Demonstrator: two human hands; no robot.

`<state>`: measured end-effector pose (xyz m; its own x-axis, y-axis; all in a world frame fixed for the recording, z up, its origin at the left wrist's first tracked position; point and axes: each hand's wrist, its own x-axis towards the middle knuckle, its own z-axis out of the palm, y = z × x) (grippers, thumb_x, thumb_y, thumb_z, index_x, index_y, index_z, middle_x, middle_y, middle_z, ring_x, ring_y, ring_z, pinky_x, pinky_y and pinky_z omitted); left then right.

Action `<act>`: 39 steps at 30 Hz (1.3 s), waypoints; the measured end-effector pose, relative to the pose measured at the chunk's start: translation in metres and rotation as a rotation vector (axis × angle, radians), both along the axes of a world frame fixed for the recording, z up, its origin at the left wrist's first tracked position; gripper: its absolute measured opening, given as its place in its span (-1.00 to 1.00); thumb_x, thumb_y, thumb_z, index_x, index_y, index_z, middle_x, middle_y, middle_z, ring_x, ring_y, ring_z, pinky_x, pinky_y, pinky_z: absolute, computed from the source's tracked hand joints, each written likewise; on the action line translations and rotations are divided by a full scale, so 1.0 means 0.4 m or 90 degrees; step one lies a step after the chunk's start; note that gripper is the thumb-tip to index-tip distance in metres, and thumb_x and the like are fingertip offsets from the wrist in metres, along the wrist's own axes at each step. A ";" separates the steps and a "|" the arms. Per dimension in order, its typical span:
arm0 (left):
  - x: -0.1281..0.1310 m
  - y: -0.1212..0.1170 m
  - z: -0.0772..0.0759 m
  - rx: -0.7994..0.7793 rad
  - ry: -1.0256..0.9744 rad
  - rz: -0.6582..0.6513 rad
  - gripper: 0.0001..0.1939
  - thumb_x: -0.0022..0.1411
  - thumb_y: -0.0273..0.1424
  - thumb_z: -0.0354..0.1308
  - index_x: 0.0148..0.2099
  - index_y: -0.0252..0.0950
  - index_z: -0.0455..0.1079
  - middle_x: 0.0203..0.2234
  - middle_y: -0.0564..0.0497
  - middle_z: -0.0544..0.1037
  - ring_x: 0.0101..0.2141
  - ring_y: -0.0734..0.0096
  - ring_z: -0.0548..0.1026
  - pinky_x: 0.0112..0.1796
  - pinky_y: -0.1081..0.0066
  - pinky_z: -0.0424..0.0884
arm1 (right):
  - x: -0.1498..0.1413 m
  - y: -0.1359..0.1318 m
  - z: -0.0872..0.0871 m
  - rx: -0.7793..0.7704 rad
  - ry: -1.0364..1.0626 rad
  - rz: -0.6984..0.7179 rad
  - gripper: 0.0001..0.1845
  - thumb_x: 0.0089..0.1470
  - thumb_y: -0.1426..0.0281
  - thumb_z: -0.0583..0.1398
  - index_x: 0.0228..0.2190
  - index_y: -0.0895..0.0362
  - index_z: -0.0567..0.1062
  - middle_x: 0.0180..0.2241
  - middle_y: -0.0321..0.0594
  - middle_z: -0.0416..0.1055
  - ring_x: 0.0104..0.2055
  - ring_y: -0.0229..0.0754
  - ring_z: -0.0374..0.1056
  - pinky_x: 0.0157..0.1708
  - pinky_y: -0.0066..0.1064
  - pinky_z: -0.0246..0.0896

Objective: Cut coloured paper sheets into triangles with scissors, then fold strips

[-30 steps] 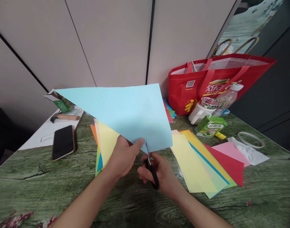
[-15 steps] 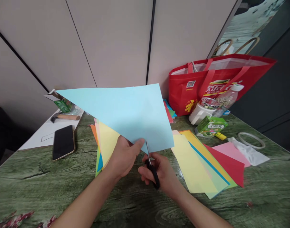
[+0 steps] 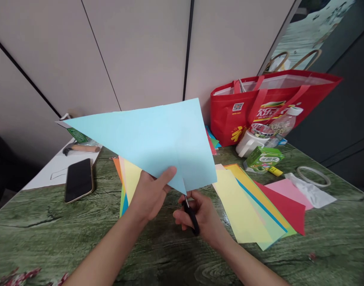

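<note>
My left hand [image 3: 150, 194] pinches the lower edge of a large light blue paper sheet [image 3: 152, 137] and holds it up above the table. My right hand [image 3: 201, 216] is closed round the black handles of a pair of scissors [image 3: 190, 210]. The blades point up into the sheet's bottom edge, right beside my left thumb, and a short cut runs up from there. The sheet hides the blade tips and part of the coloured paper stacks behind it.
Coloured paper sheets [image 3: 253, 202] lie spread on the green wood-grain table [image 3: 51, 234]. A black phone [image 3: 79, 179] and a hammer [image 3: 80, 148] lie at the left. A red tote bag [image 3: 259, 105], a bottle [image 3: 281, 125], a green carton [image 3: 264, 159] and a tape ring [image 3: 313, 175] stand at the right.
The blue sheet has risen and tilted a little, and its bottom edge has split further at the scissor blades. My left thumb has slid higher on the paper.
</note>
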<state>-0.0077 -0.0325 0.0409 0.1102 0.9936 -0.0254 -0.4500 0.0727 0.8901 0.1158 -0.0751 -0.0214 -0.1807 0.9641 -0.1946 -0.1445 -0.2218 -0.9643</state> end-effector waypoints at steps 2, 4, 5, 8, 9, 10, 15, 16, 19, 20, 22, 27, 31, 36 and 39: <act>-0.001 0.004 -0.004 0.006 -0.010 0.023 -0.59 -0.02 -0.49 0.25 -0.05 -0.27 0.37 -0.27 -0.01 0.57 -0.20 0.32 0.47 -0.26 0.38 0.42 | 0.001 0.001 0.002 0.008 0.024 0.000 -0.58 -0.33 0.27 0.38 -0.46 0.12 0.30 -0.63 -0.37 0.43 -0.63 -0.32 0.28 -0.61 -0.49 0.17; 0.002 0.005 -0.007 0.006 -0.001 0.025 -0.55 -0.02 -0.50 0.25 -0.03 -0.27 0.36 -0.28 -0.01 0.57 -0.23 0.31 0.48 -0.26 0.37 0.41 | 0.003 0.002 0.006 0.008 0.049 0.004 -0.53 -0.40 0.28 0.42 -0.44 0.13 0.33 -0.54 -0.29 0.48 -0.52 -0.25 0.37 -0.50 -0.44 0.27; 0.005 0.004 -0.008 0.004 0.006 0.024 -0.55 -0.03 -0.50 0.26 -0.03 -0.27 0.36 -0.29 -0.01 0.57 -0.25 0.32 0.48 -0.28 0.36 0.41 | 0.004 0.002 0.008 0.004 0.060 0.006 -0.50 -0.44 0.27 0.43 -0.43 0.13 0.34 -0.50 -0.25 0.49 -0.47 -0.21 0.39 -0.45 -0.40 0.30; 0.014 -0.002 -0.010 -0.007 0.025 0.026 -0.58 -0.06 -0.48 0.27 -0.07 -0.27 0.37 -0.31 0.01 0.56 -0.30 0.34 0.48 -0.31 0.36 0.40 | 0.008 0.003 0.012 -0.001 0.073 0.014 -0.49 -0.45 0.24 0.43 -0.40 0.14 0.40 -0.44 -0.19 0.51 -0.40 -0.13 0.42 -0.38 -0.33 0.33; 0.017 -0.004 -0.010 -0.013 0.032 0.031 -0.61 -0.07 -0.48 0.27 -0.11 -0.28 0.38 -0.35 0.02 0.56 -0.31 0.34 0.47 -0.31 0.35 0.40 | 0.009 0.003 0.012 0.002 0.070 0.018 -0.50 -0.44 0.24 0.42 -0.40 0.15 0.42 -0.42 -0.18 0.51 -0.38 -0.11 0.41 -0.37 -0.32 0.33; 0.019 -0.006 -0.011 -0.021 0.042 0.034 -0.66 -0.07 -0.47 0.27 -0.17 -0.28 0.39 -0.40 0.04 0.55 -0.30 0.33 0.47 -0.30 0.34 0.39 | 0.010 0.003 0.012 0.006 0.065 0.020 -0.52 -0.43 0.24 0.42 -0.41 0.15 0.44 -0.41 -0.17 0.51 -0.36 -0.10 0.41 -0.36 -0.32 0.33; 0.025 -0.010 -0.016 -0.029 0.060 0.031 -0.84 -0.06 -0.46 0.25 -0.35 -0.28 0.38 -0.59 0.12 0.45 -0.33 0.32 0.46 -0.27 0.32 0.37 | 0.013 0.005 0.015 0.018 0.042 0.019 -0.55 -0.42 0.22 0.41 -0.43 0.15 0.45 -0.48 -0.23 0.48 -0.45 -0.16 0.34 -0.45 -0.39 0.23; 0.026 -0.010 -0.017 -0.027 0.053 0.030 -0.82 -0.06 -0.47 0.25 -0.33 -0.28 0.38 -0.57 0.12 0.46 -0.34 0.34 0.45 -0.28 0.33 0.36 | 0.014 0.005 0.017 0.024 0.034 0.018 -0.57 -0.40 0.21 0.41 -0.45 0.15 0.45 -0.50 -0.25 0.46 -0.48 -0.19 0.31 -0.48 -0.41 0.20; 0.028 -0.011 -0.017 -0.029 0.038 0.030 -0.68 -0.06 -0.48 0.26 -0.18 -0.28 0.39 -0.46 0.09 0.51 -0.37 0.38 0.43 -0.34 0.38 0.35 | 0.013 0.006 0.024 0.040 0.016 0.019 -0.64 -0.36 0.21 0.39 -0.55 0.16 0.42 -0.58 -0.31 0.37 -0.55 -0.28 0.19 -0.55 -0.45 0.09; 0.028 -0.011 -0.016 -0.031 0.035 0.028 -0.63 -0.06 -0.48 0.26 -0.13 -0.27 0.38 -0.43 0.08 0.52 -0.37 0.39 0.43 -0.36 0.39 0.35 | 0.013 0.006 0.026 0.043 0.016 0.020 -0.65 -0.35 0.22 0.38 -0.58 0.16 0.41 -0.60 -0.33 0.33 -0.57 -0.30 0.15 -0.57 -0.46 0.05; 0.029 -0.013 -0.015 -0.034 0.025 0.026 -0.55 -0.06 -0.48 0.26 -0.05 -0.26 0.35 -0.38 0.06 0.53 -0.35 0.38 0.44 -0.34 0.39 0.35 | 0.012 0.006 0.027 0.046 0.019 0.020 -0.67 -0.33 0.24 0.38 -0.59 0.16 0.38 -0.63 -0.35 0.29 -0.58 -0.32 0.10 -0.59 -0.47 0.00; 0.032 -0.013 -0.010 -0.037 0.008 0.026 -0.49 -0.06 -0.49 0.27 0.00 -0.25 0.32 -0.32 0.03 0.54 -0.28 0.35 0.45 -0.26 0.35 0.37 | 0.008 0.007 0.022 0.036 0.015 0.001 -0.67 -0.32 0.26 0.37 -0.56 0.14 0.37 -0.65 -0.36 0.31 -0.59 -0.28 0.18 -0.58 -0.45 0.07; 0.030 -0.013 -0.012 -0.033 0.024 0.024 -0.54 -0.05 -0.50 0.26 -0.03 -0.27 0.34 -0.42 0.07 0.52 -0.32 0.37 0.45 -0.29 0.38 0.38 | 0.007 0.007 0.019 0.032 0.033 -0.008 -0.67 -0.31 0.31 0.37 -0.53 0.15 0.35 -0.66 -0.38 0.32 -0.62 -0.30 0.20 -0.58 -0.47 0.09; 0.023 -0.014 -0.019 -0.012 0.042 0.007 -0.55 0.00 -0.47 0.24 -0.01 -0.23 0.33 -0.42 0.08 0.51 -0.36 0.39 0.45 -0.31 0.38 0.38 | 0.005 0.003 0.026 0.011 0.041 -0.016 -0.66 -0.32 0.34 0.37 -0.51 0.17 0.34 -0.66 -0.38 0.35 -0.66 -0.34 0.21 -0.62 -0.50 0.10; 0.024 -0.014 -0.018 -0.015 0.039 0.010 -0.53 0.00 -0.46 0.24 0.01 -0.23 0.31 -0.43 0.07 0.51 -0.38 0.39 0.45 -0.35 0.39 0.39 | 0.002 0.002 0.029 -0.007 0.042 -0.020 -0.65 -0.33 0.35 0.37 -0.50 0.18 0.35 -0.67 -0.38 0.37 -0.68 -0.36 0.20 -0.65 -0.52 0.10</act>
